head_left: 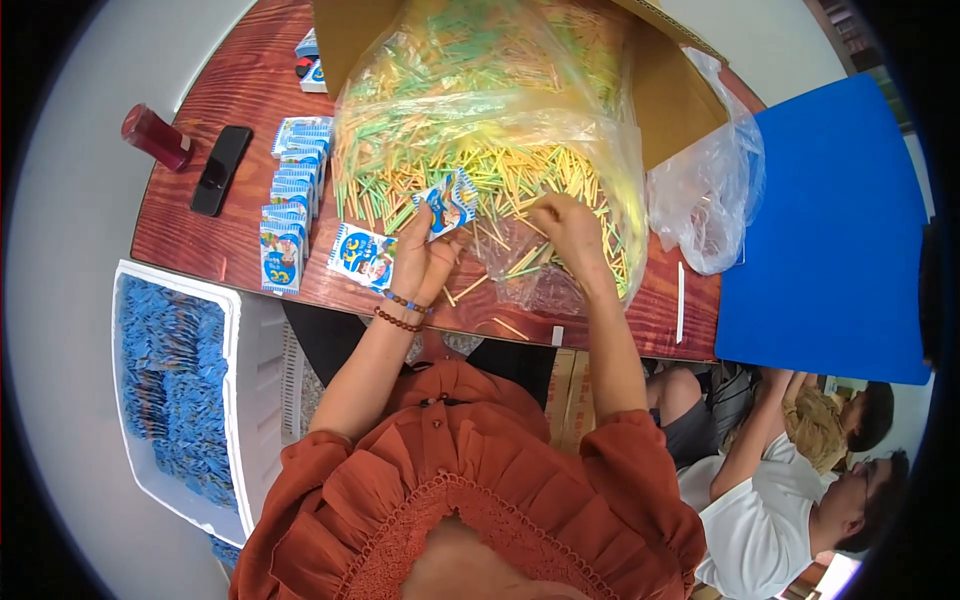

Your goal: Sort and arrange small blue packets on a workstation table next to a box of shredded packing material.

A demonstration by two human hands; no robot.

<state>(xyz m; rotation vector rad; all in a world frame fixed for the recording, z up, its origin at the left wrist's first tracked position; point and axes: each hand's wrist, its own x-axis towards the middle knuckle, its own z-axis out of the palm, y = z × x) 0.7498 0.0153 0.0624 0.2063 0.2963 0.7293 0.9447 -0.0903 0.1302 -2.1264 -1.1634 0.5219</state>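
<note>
Between the thumb and fingers of my left hand [428, 262] is a small blue-and-white packet [452, 203], tilted over the front of a large heap of thin sticks [400, 170]. The sticks are yellow, green and orange. A second packet of the same kind [362, 257] lies flat on the table just left of that hand. My right hand [572, 235] is at the heap's right part, its thumb and fingers pinched together among the sticks; what they grip is too small to make out. Clear plastic film [545, 290] lies below it.
An open cardboard box [690, 110] stands behind the heap. Stacked packets [298, 175], a black phone [221, 170] and a red bottle [157, 138] are at left. A white foam box [235, 330] holds many blue packets. At right are a blue board [820, 240] and seated people.
</note>
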